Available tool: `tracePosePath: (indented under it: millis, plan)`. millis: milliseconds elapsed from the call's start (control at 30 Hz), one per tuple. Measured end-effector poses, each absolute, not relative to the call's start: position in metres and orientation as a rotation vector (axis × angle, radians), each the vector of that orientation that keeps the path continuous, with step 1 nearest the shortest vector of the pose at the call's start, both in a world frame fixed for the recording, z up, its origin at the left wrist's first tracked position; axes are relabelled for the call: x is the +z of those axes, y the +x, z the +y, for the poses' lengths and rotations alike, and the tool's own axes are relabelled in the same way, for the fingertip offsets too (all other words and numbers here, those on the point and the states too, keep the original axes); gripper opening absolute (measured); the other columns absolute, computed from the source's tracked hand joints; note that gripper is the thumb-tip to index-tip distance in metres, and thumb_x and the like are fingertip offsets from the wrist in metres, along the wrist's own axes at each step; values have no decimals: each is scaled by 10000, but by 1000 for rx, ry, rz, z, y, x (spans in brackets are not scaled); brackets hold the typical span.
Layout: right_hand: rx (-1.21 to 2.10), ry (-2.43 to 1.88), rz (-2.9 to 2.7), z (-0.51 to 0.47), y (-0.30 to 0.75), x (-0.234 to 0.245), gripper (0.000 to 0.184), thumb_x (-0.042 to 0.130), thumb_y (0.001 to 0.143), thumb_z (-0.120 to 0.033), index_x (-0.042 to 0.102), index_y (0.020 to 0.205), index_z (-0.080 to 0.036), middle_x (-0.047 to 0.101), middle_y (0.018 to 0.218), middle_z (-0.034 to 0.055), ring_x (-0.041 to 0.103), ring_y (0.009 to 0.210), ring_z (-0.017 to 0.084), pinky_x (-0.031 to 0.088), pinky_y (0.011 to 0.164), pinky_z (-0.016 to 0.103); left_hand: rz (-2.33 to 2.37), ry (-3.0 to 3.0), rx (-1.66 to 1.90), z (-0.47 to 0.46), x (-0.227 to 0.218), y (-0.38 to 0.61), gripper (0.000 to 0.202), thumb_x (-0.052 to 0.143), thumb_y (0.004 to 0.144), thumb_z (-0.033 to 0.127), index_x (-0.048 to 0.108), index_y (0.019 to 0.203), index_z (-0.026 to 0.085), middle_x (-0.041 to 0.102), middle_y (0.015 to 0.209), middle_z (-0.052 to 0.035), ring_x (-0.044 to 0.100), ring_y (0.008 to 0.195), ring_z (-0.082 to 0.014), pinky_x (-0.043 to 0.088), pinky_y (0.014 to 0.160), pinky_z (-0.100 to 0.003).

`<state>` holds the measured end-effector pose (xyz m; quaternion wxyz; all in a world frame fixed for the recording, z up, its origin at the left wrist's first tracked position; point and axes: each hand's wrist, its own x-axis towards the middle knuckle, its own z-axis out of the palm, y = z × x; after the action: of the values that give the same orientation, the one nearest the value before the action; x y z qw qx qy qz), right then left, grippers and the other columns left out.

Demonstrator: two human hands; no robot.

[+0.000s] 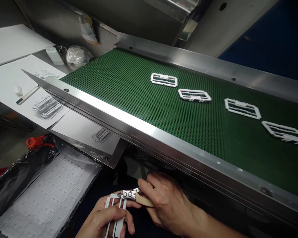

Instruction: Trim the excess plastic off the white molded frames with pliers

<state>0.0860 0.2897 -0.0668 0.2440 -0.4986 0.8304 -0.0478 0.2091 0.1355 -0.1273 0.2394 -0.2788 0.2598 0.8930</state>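
White plastic frame (112,198) | left hand (106,219) fingers curled, gripping it | right hand (164,201) fingers clenched round cutters (129,193)

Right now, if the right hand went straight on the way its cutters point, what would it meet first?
The white frame in the left hand: the right hand's cutters point left, tips at its top edge, apparently touching it.
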Motion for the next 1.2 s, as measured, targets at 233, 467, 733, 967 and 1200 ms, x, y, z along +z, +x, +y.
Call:
tracePosePath:
  millis: [233, 467, 733, 967, 1200]
  plan:
    - [-168, -1325, 2258, 287, 86, -66, 112, 541, 752, -154, 508, 837, -218, 547, 767, 4, 500, 658, 158, 331, 543, 274, 720, -771, 2438, 134, -130, 212, 335, 624, 686, 216, 739, 967, 74, 743, 580, -119, 589, 403, -102, 382, 407, -151]
    - [-398, -1047, 2198, 290, 89, -69, 118, 516, 727, -146, 507, 810, -230, 566, 713, -9, 544, 624, 152, 328, 540, 252, 693, -875, 2478, 134, -114, 205, 243, 575, 725, 105, 749, 895, 96, 750, 658, -124, 634, 476, -145, 425, 432, -170]
    - [-831, -502, 2004, 278, 101, -73, 107, 525, 869, -328, 469, 841, -241, 532, 686, -61, 473, 599, 112, 335, 527, 216, 481, -1314, 2600, 125, -98, 187, 396, 442, 945, 320, 712, 913, 31, 742, 791, -167, 671, 643, -206, 550, 563, -265]
    - [-950, -363, 1905, 268, 127, -83, 162, 581, 708, -202, 478, 826, -244, 552, 713, -42, 487, 632, 140, 388, 588, 241, 432, -1391, 2661, 119, -104, 187, 352, 479, 933, 296, 685, 1027, 27, 742, 890, -184, 673, 677, -198, 573, 637, -288]
    - [-1045, -494, 1875, 268, 133, -93, 193, 552, 676, -186, 474, 843, -244, 570, 710, -35, 505, 615, 145, 407, 592, 251, 382, -1421, 2667, 116, -104, 188, 330, 514, 917, 288, 677, 1046, 31, 740, 892, -183, 673, 712, -210, 575, 635, -296]
